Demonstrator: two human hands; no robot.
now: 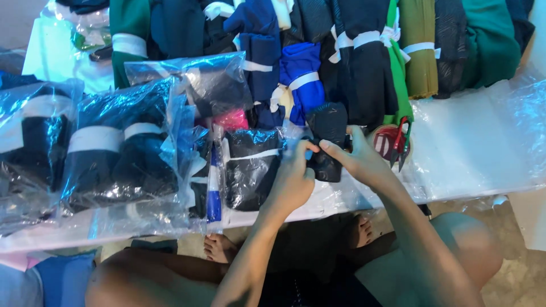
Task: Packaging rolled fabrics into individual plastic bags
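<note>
1. Pinched between both hands at the edge of the low white table [478, 148]: a rolled black mesh fabric piece [327, 128], seemingly kept taut for banding.
2. Left hand [293, 176] closed on its near end, fingertips meeting the right's.
3. Right hand [361, 159] grasping the same roll, wrist bent inward.
4. Just right of the grip: red scissors [400, 142]; left of it, bagged dark bundles [250, 165].

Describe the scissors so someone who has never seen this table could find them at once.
Start at the white table and find the right hand pinching a black cloth bundle. Just right of it lie the scissors, the only red-handled tool among the fabrics.
</note>
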